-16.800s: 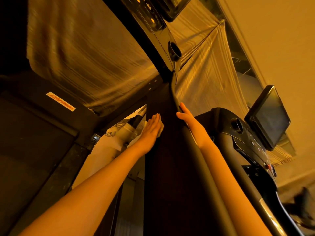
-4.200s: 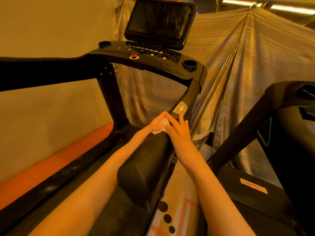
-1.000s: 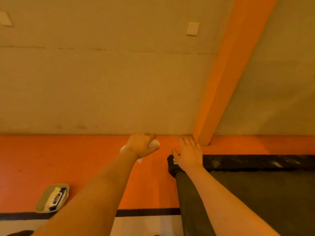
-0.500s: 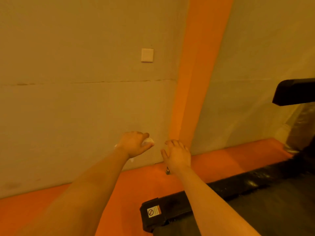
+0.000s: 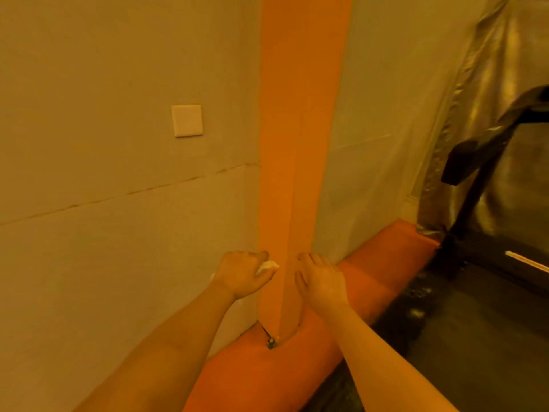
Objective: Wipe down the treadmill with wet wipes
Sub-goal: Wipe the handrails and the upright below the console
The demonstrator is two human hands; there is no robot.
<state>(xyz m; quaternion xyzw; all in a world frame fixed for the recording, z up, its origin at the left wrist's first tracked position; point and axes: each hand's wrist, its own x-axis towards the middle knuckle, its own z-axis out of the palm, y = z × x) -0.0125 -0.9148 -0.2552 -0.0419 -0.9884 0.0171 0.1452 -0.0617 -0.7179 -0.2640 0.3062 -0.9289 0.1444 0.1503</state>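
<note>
My left hand (image 5: pixel 242 275) is held in the air in front of the wall, its fingers curled round a crumpled white wet wipe (image 5: pixel 267 266) that peeks out by the thumb. Beside it my right hand (image 5: pixel 322 282) hovers with relaxed, slightly bent fingers and holds nothing. The black treadmill (image 5: pixel 475 307) fills the right side: its dark belt and side rail low down, and a black handrail (image 5: pixel 478 156) on an upright higher up. Neither hand touches the treadmill.
An orange pillar (image 5: pixel 297 144) rises straight ahead between beige wall panels, with an orange floor strip (image 5: pixel 371 281) along the base. A white wall plate (image 5: pixel 187 120) is on the left wall. A shiny grey curtain (image 5: pixel 505 55) hangs at the far right behind the treadmill.
My view has swung right and up, from the treadmill's rear corner to the pillar and wall. My right hand has lifted off the treadmill end. The left hand still holds the wipe.
</note>
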